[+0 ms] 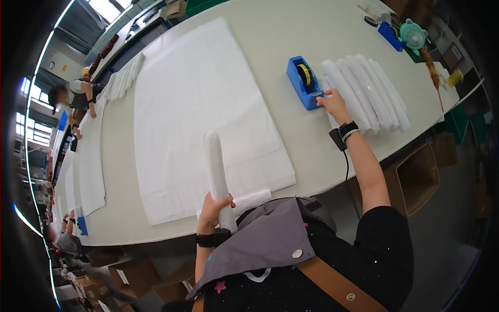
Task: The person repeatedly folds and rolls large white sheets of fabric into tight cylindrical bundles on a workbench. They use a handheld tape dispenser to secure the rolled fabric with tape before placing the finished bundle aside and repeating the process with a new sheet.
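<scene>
My left hand (214, 209) is wrapped round the lower part of a white rolled-up sheet (212, 156), held upright in front of me. Beneath and beyond it, a stack of large flat white sheets (192, 88) covers the middle of the table. At the right, my right hand (335, 104) pinches at the front cutter end of a blue tape dispenser (300, 83). The tape between its fingertips is too thin to make out clearly. Just beside that hand lie several finished white rolls (366, 91) side by side. Another white roll (252, 202) rests along the near table edge.
A second blue dispenser (391, 36) and a green animal-shaped fan (413, 35) stand at the far right. Open cardboard boxes (418, 177) sit below the table edge. Two co-workers (78, 96) handle white sheets along the left side. A cable hangs from my right wristband.
</scene>
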Available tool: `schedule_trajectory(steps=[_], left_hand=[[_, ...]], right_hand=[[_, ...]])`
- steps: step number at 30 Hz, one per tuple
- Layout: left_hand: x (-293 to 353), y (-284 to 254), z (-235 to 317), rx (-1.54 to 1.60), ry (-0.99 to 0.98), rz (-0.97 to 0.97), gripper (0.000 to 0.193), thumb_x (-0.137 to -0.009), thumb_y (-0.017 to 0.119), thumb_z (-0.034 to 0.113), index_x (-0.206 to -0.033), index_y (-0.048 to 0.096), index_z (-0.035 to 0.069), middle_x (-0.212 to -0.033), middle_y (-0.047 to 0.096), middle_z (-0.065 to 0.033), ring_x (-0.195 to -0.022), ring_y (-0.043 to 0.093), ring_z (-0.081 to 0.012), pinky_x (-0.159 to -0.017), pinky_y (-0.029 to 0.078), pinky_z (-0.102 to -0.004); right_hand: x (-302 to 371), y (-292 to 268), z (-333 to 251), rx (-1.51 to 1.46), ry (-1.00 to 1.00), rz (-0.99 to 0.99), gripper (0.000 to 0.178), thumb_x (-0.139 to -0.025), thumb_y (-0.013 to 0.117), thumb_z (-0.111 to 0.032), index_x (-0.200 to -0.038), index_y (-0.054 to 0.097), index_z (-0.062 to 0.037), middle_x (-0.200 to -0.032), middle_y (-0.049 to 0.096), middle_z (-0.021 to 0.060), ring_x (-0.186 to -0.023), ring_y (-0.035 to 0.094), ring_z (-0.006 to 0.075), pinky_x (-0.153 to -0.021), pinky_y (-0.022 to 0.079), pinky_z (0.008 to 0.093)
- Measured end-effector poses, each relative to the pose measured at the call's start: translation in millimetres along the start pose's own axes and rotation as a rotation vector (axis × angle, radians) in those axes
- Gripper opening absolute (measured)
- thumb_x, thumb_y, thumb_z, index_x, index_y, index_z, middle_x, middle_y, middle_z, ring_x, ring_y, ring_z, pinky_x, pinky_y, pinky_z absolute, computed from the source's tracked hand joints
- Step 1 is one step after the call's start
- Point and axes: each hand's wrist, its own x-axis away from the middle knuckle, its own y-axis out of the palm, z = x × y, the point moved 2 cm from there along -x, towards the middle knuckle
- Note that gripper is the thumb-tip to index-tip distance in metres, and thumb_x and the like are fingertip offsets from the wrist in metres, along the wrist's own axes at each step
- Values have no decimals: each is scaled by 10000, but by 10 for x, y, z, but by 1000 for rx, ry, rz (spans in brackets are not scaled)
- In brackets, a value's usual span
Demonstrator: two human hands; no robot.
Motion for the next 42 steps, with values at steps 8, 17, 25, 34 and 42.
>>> schedule_trajectory(steps=[8, 17, 25, 34, 42], left_hand=[[-34, -7, 229, 40, 0, -8, 331, -739, 698, 113, -999, 533, -7, -797, 581, -80, -684, 618, -180, -650, 524, -341], [175, -68, 452, 133, 61, -18, 399, -705, 698, 65, -1052, 526, -29, -814, 582, -90, -677, 617, -168, -615, 525, -322], [343, -346, 407, 172, 127, 4, 438, -705, 674, 55, -1120, 557, -23, -890, 609, -95, -675, 607, -149, -623, 522, -300], [495, -531, 568, 41, 151, 15, 460, -714, 671, 65, -1149, 547, -21, -920, 617, -97, -718, 614, -144, -649, 524, -308], [480, -697, 621, 194, 72, -158, 464, -733, 732, 101, -1142, 542, -6, -889, 577, -76, -717, 603, -146, -643, 522, -305]], right_hand=[[790, 253, -293, 11, -104, -20, 315, -895, 643, -188, -1111, 464, -46, -813, 675, 120, -685, 629, 172, -629, 495, 296], [2407, 1479, -1676, -550, -241, -846, 195, -961, 575, -100, -1103, 450, -50, -819, 604, 43, -730, 562, 92, -666, 459, 233], [2568, 1956, -1985, -452, -327, -967, 197, -943, 605, -100, -995, 419, -61, -793, 609, 42, -731, 577, 96, -615, 450, 230], [2641, 2088, -2223, -88, -385, -854, 245, -886, 668, -143, -929, 448, -44, -757, 630, 72, -630, 544, 89, -579, 449, 250], [2756, 2022, -2403, -25, -344, -836, 263, -867, 671, -179, -945, 466, -35, -829, 677, 114, -602, 559, 117, -546, 452, 270]])
